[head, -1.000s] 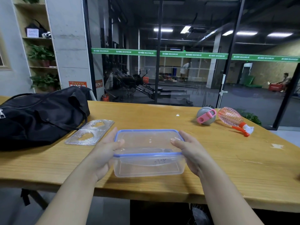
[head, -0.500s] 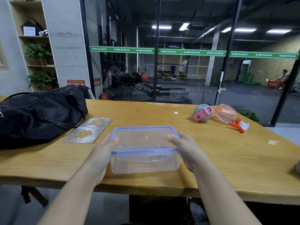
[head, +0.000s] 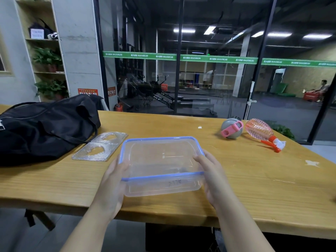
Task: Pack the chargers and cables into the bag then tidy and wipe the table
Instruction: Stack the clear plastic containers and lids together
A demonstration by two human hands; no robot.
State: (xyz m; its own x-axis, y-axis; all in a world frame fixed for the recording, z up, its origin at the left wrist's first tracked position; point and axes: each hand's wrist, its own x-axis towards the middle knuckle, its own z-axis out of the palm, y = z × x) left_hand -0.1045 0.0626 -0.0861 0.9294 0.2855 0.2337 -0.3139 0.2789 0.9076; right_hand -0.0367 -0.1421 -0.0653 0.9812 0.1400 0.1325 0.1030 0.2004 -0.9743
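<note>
A clear plastic box [head: 161,166] with a blue-rimmed lid is in front of me, near the front edge of the wooden table [head: 254,188]. My left hand [head: 112,180] grips its left side, thumb over the rim. My right hand [head: 211,176] grips its right side the same way. The box looks empty. A black bag [head: 43,128] lies at the table's left, zipped shut as far as I can see. No chargers or cables are in view.
A clear ribbed plastic tray insert [head: 100,146] lies between the bag and the box. At the back right lie a grey bottle with a pink strap [head: 231,129] and a pink spray bottle [head: 261,131] on its side. A glass wall stands behind the table.
The box sits a little higher and nearer to me than before, and both hands keep their hold on its sides. The other objects have not moved.
</note>
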